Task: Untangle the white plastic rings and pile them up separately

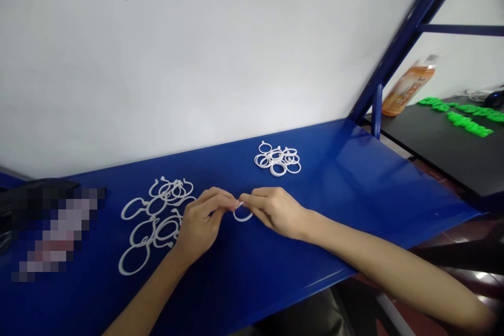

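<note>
My left hand (202, 223) and my right hand (273, 210) meet over the blue table (354, 178). Both pinch one white plastic ring (242, 215) between their fingertips, just above the table top. To the left of my left hand lies a spread of several open white rings (151, 226), some partly hidden by that hand. Behind my right hand sits a smaller heap of closed white rings (277, 160).
A white wall rises right behind the table. A blue metal frame (409, 26) slants up at the right. Beyond it a black table (444, 152) carries an orange bottle (407, 88) and green plastic pieces (464, 115). A blurred dark object (51, 226) lies at far left.
</note>
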A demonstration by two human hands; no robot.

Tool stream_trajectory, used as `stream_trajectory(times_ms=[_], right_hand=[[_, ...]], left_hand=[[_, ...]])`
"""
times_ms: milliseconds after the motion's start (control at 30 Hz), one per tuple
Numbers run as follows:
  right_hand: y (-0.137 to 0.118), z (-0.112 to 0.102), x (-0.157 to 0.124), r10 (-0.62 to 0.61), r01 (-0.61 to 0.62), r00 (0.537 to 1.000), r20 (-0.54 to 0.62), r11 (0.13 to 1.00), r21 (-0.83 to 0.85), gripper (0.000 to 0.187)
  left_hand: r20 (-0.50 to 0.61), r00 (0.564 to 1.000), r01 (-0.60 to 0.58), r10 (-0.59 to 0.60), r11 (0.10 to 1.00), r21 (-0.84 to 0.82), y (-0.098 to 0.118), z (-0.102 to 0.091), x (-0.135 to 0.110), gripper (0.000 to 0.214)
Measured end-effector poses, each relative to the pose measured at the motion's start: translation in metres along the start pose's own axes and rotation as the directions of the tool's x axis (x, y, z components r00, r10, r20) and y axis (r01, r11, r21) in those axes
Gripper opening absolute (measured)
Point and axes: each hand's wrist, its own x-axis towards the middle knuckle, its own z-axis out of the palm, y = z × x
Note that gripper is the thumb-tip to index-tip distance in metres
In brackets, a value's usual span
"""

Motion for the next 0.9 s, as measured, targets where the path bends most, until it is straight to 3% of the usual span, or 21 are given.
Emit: stream_trajectory(times_ms=[167,267,433,633,900], right_hand=[[0.0020,0.0047,0.0009,0.066,-0.064,0.998,-0.022,0.992,0.106,0.028],[0.0061,0.0080,0.0014,0.093,-0.088,0.995,-0.027,0.987,0.131,0.027],[0.0080,0.0072,0.0015,0.053,-0.051,0.999,-0.009,0.991,0.128,0.028],[0.0071,0.0030,0.0003,-0.013,0.014,1.000,-0.006,0.994,0.109,0.030],[0.0088,0.0055,0.0016,-0.009,0.008,1.000,0.002,0.988,0.153,0.032]], left_hand=[[0.001,0.996,-0.093,0.093,0.994,0.060,0.0003,-0.0027,0.0015,0.012],[-0.011,0.996,-0.089,0.090,0.990,0.112,0.0041,-0.0025,0.0003,0.009],[-0.006,0.993,-0.114,0.117,0.980,0.163,0.0057,0.0000,-0.0003,0.004],[-0.002,0.980,-0.194,0.198,0.963,0.186,0.0063,0.0027,0.0000,0.015],[-0.032,0.941,-0.322,0.337,0.921,0.217,0.0042,0.0046,0.0001,0.026]])
